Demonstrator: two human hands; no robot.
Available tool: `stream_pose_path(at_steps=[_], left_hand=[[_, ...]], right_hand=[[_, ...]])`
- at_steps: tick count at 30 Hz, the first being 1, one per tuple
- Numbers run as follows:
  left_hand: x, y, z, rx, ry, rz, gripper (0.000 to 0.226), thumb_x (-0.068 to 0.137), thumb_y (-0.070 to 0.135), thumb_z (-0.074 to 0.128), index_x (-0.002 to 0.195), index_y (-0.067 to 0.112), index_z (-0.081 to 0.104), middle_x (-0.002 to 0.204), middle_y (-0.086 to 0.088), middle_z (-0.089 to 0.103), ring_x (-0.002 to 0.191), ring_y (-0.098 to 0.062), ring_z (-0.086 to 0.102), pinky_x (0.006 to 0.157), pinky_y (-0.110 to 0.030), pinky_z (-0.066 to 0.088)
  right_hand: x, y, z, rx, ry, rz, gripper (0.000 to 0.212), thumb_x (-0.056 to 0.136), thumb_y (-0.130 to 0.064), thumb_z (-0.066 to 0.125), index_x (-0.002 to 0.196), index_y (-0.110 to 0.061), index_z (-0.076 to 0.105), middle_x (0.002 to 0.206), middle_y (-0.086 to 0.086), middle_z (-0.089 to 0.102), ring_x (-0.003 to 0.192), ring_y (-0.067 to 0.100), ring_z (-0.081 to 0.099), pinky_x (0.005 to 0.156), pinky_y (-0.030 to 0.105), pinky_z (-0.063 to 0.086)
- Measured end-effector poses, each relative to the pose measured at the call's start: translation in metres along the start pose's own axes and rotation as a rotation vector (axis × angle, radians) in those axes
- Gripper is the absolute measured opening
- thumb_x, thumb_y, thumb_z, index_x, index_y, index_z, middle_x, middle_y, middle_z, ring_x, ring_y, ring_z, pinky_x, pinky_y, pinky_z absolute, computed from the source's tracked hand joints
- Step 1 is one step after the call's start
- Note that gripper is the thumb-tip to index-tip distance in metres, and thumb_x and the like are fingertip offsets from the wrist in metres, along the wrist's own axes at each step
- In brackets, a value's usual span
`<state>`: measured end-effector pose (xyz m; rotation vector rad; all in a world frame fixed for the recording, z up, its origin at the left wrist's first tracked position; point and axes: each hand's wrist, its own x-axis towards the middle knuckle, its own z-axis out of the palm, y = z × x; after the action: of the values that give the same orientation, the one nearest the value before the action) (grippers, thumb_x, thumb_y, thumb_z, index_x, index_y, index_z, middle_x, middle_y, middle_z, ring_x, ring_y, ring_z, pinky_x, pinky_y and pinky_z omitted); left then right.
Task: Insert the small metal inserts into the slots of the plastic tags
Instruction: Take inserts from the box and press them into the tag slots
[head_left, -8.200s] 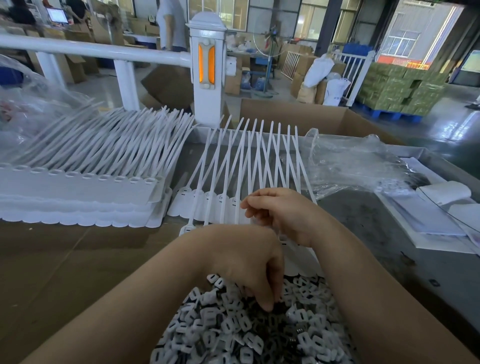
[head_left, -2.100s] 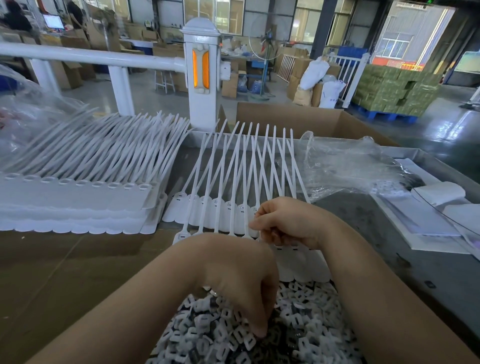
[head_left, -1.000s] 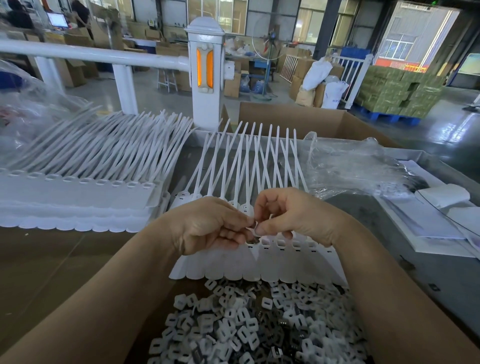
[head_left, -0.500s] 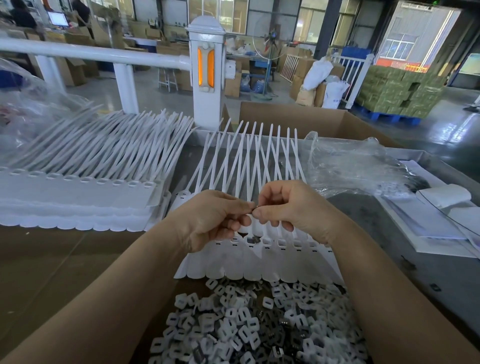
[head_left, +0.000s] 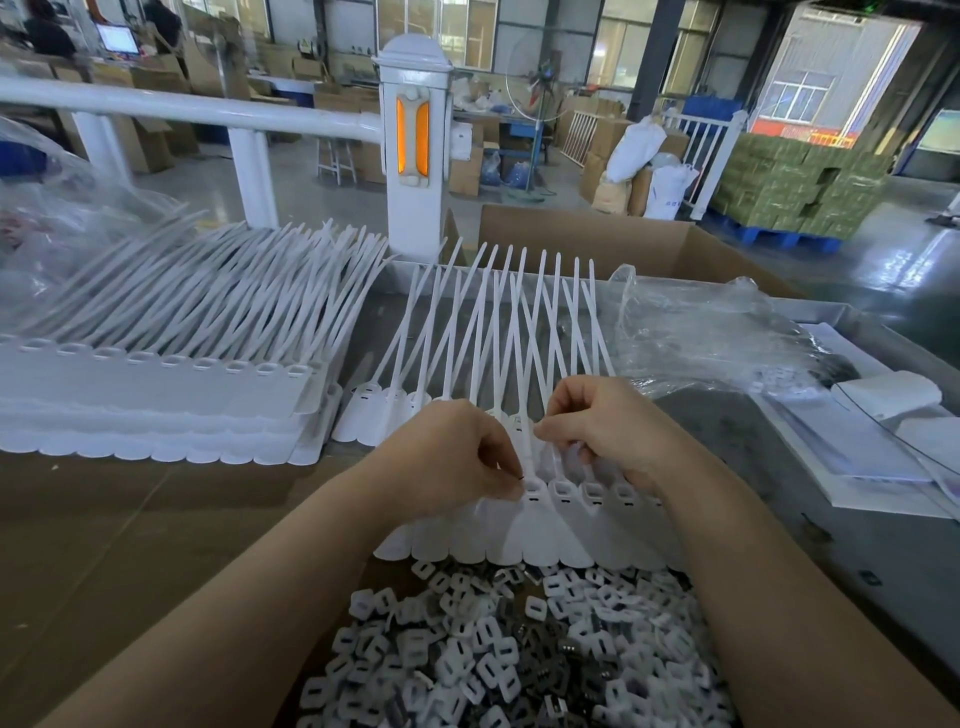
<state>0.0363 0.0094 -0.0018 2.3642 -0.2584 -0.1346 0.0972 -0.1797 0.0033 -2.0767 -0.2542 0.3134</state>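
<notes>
left hand pinches a tiny metal insert at the tag slot — light, slippery, so i'd grip its edges; right hand pinches the strap.

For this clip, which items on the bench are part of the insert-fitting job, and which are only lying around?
Part of the job:
- strip of white tags under both hands
- pile of small inserts in the near box
- left hand, pinching something small and dark at a tag slot
- right hand, holding the tag straps

Lying about:
- stacked tags at left
- clear plastic bag
- papers at right
</notes>
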Motion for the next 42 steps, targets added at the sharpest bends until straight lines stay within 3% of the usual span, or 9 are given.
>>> stream_pose_path(at_steps=[7,10,12,17,21,24,32,42], left_hand=[[-0.001,0.003,-0.004,-0.036,0.004,0.038,0.010,0.080,0.024,0.080,0.076,0.026,0.072,0.070,0.017,0.069,0.062,0.005,0.062,0.054,-0.006,0.043],[-0.001,0.003,-0.012,-0.232,-0.001,-0.003,0.006,0.084,0.021,0.076,0.080,0.021,0.072,0.071,0.004,0.072,0.062,-0.004,0.064,0.059,-0.013,0.049],[-0.002,0.004,-0.014,-0.377,-0.019,-0.056,0.003,0.084,0.017,0.076,0.084,0.016,0.073,0.073,-0.003,0.073,0.063,-0.010,0.064,0.060,-0.018,0.052],[-0.002,0.002,-0.012,-0.560,0.009,-0.104,0.004,0.086,0.012,0.074,0.090,0.011,0.074,0.074,-0.005,0.071,0.063,-0.011,0.062,0.058,-0.019,0.051],[-0.002,0.002,-0.014,-0.595,0.016,-0.087,0.003,0.087,0.012,0.072,0.089,0.012,0.074,0.071,-0.002,0.070,0.062,-0.009,0.062,0.056,-0.016,0.048],[-0.002,0.002,-0.013,-0.579,0.021,-0.092,0.005,0.087,0.009,0.071,0.086,0.012,0.074,0.070,-0.002,0.069,0.060,-0.009,0.060,0.055,-0.016,0.047],[0.000,-0.002,-0.007,-0.570,0.067,-0.141,0.005,0.088,0.013,0.071,0.084,0.013,0.073,0.067,-0.002,0.067,0.057,-0.008,0.057,0.053,-0.018,0.046],[0.002,-0.012,0.000,-0.571,0.100,-0.125,0.001,0.089,0.009,0.071,0.089,0.010,0.070,0.070,-0.006,0.070,0.060,-0.011,0.062,0.056,-0.017,0.051]], right_hand=[[-0.002,-0.003,-0.001,0.058,-0.038,0.020,0.025,0.077,-0.015,0.083,0.062,-0.027,0.068,0.062,-0.001,0.064,0.049,0.014,0.050,0.049,0.032,0.039],[-0.007,-0.007,-0.003,0.125,-0.134,-0.002,0.016,0.073,-0.021,0.086,0.070,-0.025,0.071,0.073,0.004,0.063,0.061,0.020,0.048,0.050,0.030,0.034],[-0.010,-0.010,-0.004,0.153,-0.202,-0.046,0.018,0.066,-0.029,0.088,0.073,-0.025,0.072,0.075,0.001,0.064,0.065,0.015,0.051,0.051,0.027,0.036],[-0.012,-0.013,-0.005,0.177,-0.310,-0.074,0.022,0.057,-0.037,0.087,0.070,-0.028,0.071,0.077,0.003,0.063,0.067,0.023,0.046,0.054,0.031,0.031],[-0.011,-0.012,-0.004,0.160,-0.337,-0.085,0.014,0.072,-0.022,0.084,0.069,-0.026,0.070,0.073,-0.001,0.067,0.058,0.005,0.054,0.049,0.022,0.040],[-0.011,-0.011,-0.004,0.150,-0.348,-0.080,0.014,0.081,-0.011,0.079,0.076,-0.018,0.069,0.070,-0.002,0.067,0.052,0.003,0.055,0.044,0.017,0.042],[-0.009,-0.012,-0.002,0.128,-0.300,-0.056,0.001,0.091,-0.010,0.069,0.090,-0.009,0.070,0.072,0.001,0.069,0.062,0.007,0.058,0.048,0.021,0.045],[-0.008,-0.013,0.002,-0.083,-0.343,0.095,0.011,0.090,-0.009,0.066,0.082,-0.003,0.064,0.058,0.006,0.061,0.043,0.011,0.043,0.036,0.020,0.027]])
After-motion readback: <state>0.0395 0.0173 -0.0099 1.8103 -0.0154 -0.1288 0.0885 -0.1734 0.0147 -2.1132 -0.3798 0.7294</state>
